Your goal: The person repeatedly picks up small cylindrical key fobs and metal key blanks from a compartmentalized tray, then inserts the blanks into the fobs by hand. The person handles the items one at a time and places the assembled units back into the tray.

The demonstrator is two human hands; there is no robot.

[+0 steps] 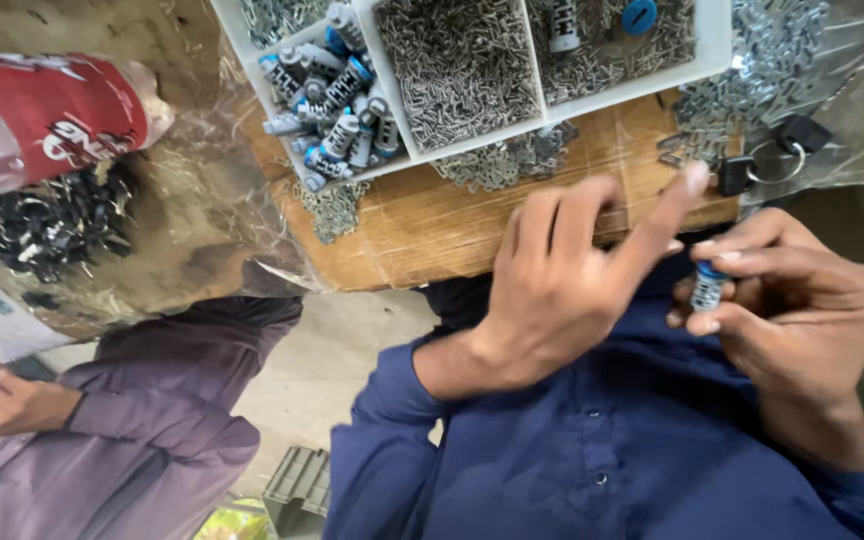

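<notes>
A red plastic packet (47, 120) with white lettering lies far left; small cylinders (332, 100) carry blue-and-white labels.

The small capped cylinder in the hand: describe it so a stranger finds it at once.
Start at the white divided tray at the table edge, then drop to the right hand below it. Pinched in its fingers is the small cylinder: grey, blue-capped, the only one outside the tray.

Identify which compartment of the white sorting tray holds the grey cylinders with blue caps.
The left compartment of the white tray: it is heaped with blue-capped cylinders, while the middle compartment holds only small silvery screws.
</notes>
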